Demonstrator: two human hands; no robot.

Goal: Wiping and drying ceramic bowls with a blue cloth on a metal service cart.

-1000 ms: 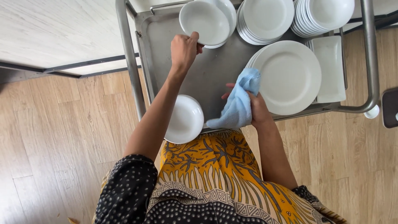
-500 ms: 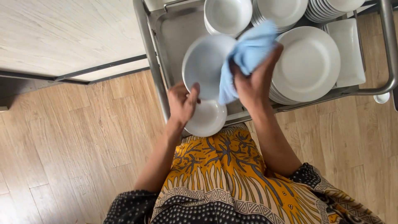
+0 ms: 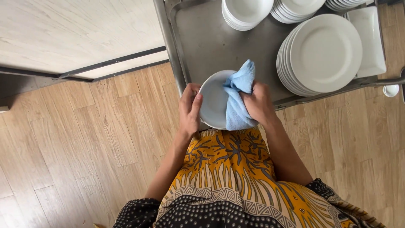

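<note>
Head view: bowl (image 3: 214, 99) lowered since earlier; left hand (image 3: 190, 110) grips rim, right hand (image 3: 258, 103) presses cloth (image 3: 238, 99) inside.

It looked like a restaurant or catering back room. A steel trolley (image 3: 202, 38) carried stacked white plates (image 3: 325, 52) and bowls (image 3: 247, 12) in bulk, far more than a home keeps. It stood on wood flooring (image 3: 84, 139), with a pale tabletop (image 3: 63, 33) at far left.

round white glazed ceramic bowl (image 3: 213, 101): smooth, glossy | light blue cloth (image 3: 237, 99): soft, matt, crumpled | grey metal cart tray (image 3: 206, 42): brushed, dull sheen | stacked white ceramic plates (image 3: 325, 52): glossy | pale wood plank floor (image 3: 84, 139): satin, grained
</note>
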